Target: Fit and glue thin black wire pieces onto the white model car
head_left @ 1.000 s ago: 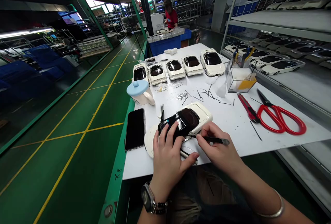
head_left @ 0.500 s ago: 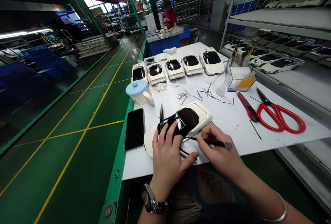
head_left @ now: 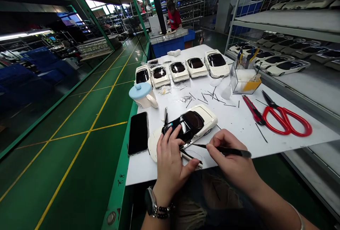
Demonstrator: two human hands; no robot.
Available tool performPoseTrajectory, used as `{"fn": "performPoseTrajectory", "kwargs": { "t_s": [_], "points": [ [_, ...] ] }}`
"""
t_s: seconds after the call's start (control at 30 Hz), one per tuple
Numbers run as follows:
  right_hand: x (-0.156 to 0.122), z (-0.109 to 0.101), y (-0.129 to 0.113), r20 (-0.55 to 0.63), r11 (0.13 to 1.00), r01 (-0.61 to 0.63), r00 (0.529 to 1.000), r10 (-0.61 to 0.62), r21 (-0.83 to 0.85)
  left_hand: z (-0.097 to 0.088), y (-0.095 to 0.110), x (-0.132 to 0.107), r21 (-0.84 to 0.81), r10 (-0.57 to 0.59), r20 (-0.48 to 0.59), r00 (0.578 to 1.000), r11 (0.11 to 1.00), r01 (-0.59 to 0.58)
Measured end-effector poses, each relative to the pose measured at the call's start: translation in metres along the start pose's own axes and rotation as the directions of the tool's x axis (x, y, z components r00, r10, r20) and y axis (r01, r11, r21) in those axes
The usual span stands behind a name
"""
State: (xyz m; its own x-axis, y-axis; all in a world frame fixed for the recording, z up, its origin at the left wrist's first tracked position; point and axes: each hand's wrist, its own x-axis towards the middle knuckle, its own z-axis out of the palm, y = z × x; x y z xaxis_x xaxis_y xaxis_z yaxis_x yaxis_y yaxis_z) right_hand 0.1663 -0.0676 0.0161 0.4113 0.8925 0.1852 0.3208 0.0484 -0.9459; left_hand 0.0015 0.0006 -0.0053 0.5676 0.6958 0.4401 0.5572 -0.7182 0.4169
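Note:
A cream-white model car [head_left: 208, 114] with a black roof sits on the white-covered table, its near-side door [head_left: 191, 158] swung out and its far-side door [head_left: 166, 116] also standing open. My left hand [head_left: 171, 161] holds the car, its fingers bent over the windscreen and roof. The left thumb lies by the near door. Black tweezers [head_left: 233, 151] are pinched in my right hand [head_left: 233, 162], just right of the car. Their thin tip points left at the car's near door opening; whether it touches anything or holds a small part, I cannot tell.
A phone [head_left: 138, 133] and a lidded mug [head_left: 143, 95] stand left. Red-handled scissors [head_left: 288, 120], a red cutter [head_left: 253, 109] and a clear tool box [head_left: 245, 81] are right. Several model cars [head_left: 196, 67] line the back, with black strips [head_left: 212, 96] scattered before them. A person in red works beyond.
My right hand has shifted right and slightly down with the tweezers, uncovering the car's rear wheel. My left hand stays on the car, with its fingers slightly shifted.

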Motion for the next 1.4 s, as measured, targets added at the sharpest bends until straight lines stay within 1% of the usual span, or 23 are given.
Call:
{"fn": "performPoseTrajectory", "kwargs": {
  "t_s": [0.1, 0.17, 0.3, 0.37, 0.43, 0.47, 0.53, 0.63, 0.7, 0.8, 0.9, 0.97, 1.03, 1.13, 1.27, 1.4],
  "points": [
    [-0.001, -0.003, 0.001, -0.029, 0.998, 0.008, 1.0, -0.006, 0.07, -0.005, 0.003, 0.001, -0.075, -0.057, 0.007, 0.998, 0.996, 0.057],
    [-0.002, -0.004, 0.002, -0.053, 0.992, 0.037, 0.998, -0.031, 0.121, -0.01, 0.006, 0.005, -0.145, -0.128, 0.021, 0.992, 0.981, 0.13],
    [-0.003, -0.003, 0.006, -0.099, 0.975, 0.084, 0.993, -0.065, 0.206, -0.022, 0.007, 0.019, -0.288, -0.302, 0.023, 0.953, 0.911, 0.295],
    [-0.004, -0.001, 0.009, -0.094, 0.972, 0.085, 0.993, -0.066, 0.22, -0.027, 0.006, 0.032, -0.294, -0.365, 0.053, 0.93, 0.884, 0.364],
    [-0.004, 0.002, 0.011, -0.081, 0.975, 0.081, 0.995, -0.066, 0.209, -0.033, 0.006, 0.046, -0.217, -0.378, 0.122, 0.917, 0.892, 0.397],
    [-0.005, 0.003, 0.011, -0.073, 0.977, 0.082, 0.995, -0.069, 0.199, -0.035, 0.007, 0.053, -0.154, -0.368, 0.168, 0.915, 0.907, 0.393],
    [-0.004, 0.006, 0.012, -0.058, 0.978, 0.093, 0.995, -0.083, 0.185, -0.04, 0.012, 0.066, -0.014, -0.332, 0.248, 0.91, 0.938, 0.346],
    [-0.004, 0.01, 0.01, -0.047, 0.978, 0.122, 0.992, -0.115, 0.17, -0.044, 0.023, 0.08, 0.186, -0.287, 0.312, 0.906, 0.953, 0.238],
    [-0.005, 0.011, 0.01, -0.051, 0.977, 0.135, 0.99, -0.129, 0.164, -0.044, 0.03, 0.084, 0.303, -0.254, 0.331, 0.909, 0.941, 0.153],
    [-0.007, 0.012, 0.009, -0.054, 0.976, 0.151, 0.988, -0.144, 0.158, -0.038, 0.039, 0.085, 0.423, -0.183, 0.334, 0.925, 0.906, 0.026],
    [-0.009, 0.011, 0.01, -0.058, 0.974, 0.172, 0.985, -0.165, 0.144, -0.03, 0.043, 0.083, 0.487, -0.107, 0.319, 0.942, 0.871, -0.066],
    [-0.01, 0.01, 0.01, -0.057, 0.973, 0.181, 0.983, -0.174, 0.141, -0.025, 0.043, 0.082, 0.5, -0.09, 0.319, 0.943, 0.862, -0.087],
    [-0.011, 0.01, 0.012, -0.056, 0.975, 0.167, 0.985, -0.161, 0.145, -0.023, 0.042, 0.081, 0.485, -0.097, 0.313, 0.945, 0.872, -0.071],
    [-0.01, 0.008, 0.015, -0.053, 0.978, 0.141, 0.99, -0.134, 0.157, -0.025, 0.037, 0.08, 0.423, -0.133, 0.314, 0.94, 0.906, -0.012],
    [-0.009, 0.004, 0.02, -0.067, 0.972, 0.141, 0.989, -0.13, 0.188, -0.03, 0.032, 0.08, 0.311, -0.228, 0.354, 0.907, 0.943, 0.116],
    [-0.008, 0.001, 0.025, -0.103, 0.964, 0.144, 0.987, -0.124, 0.225, -0.033, 0.032, 0.08, 0.25, -0.32, 0.359, 0.877, 0.938, 0.241]
  ]
}}
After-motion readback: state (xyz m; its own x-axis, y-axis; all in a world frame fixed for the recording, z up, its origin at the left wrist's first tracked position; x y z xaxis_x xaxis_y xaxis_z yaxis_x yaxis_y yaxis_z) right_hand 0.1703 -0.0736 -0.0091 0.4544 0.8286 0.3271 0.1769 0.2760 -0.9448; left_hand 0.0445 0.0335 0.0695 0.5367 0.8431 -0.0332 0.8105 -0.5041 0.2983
